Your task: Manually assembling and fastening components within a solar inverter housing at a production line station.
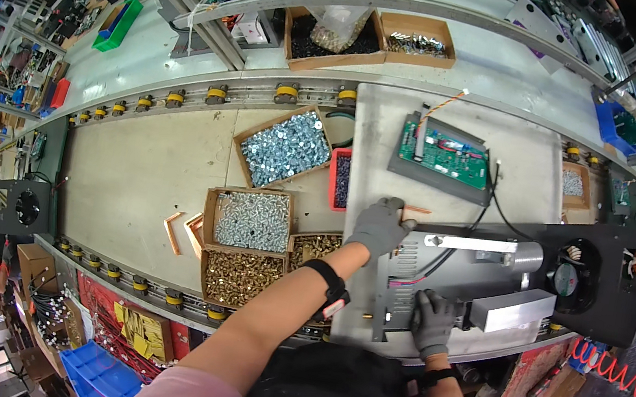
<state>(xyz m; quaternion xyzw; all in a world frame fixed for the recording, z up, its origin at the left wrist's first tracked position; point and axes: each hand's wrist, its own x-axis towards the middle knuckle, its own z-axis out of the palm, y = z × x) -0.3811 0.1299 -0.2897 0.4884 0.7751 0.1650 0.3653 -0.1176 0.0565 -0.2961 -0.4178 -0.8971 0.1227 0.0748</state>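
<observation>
My left hand (379, 228), in a grey glove, is closed with its fingertips round a thin copper strip (418, 209). It is over the left end of a dark metal chassis (452, 264) lying on a metal plate (376, 141). My right hand (433, 323), also gloved, rests at the chassis' near side with fingers curled; what they hold, if anything, is hidden. Beside it sits a silver metal block (512, 311). A black cable and a pink wire run over the chassis, and a round fan opening (569, 275) is at its right. Behind stands a green circuit board (448, 154) in a dark tray.
Left of the plate are cardboard boxes of silver screws (253, 220), bluish washer-like parts (286, 148) and brass-coloured parts (242, 278), plus a red bin (339, 179). Bent copper strips (173, 232) lie farther left. Roller rails (217, 94) edge the bench; a metal frame bar (412, 6) crosses behind.
</observation>
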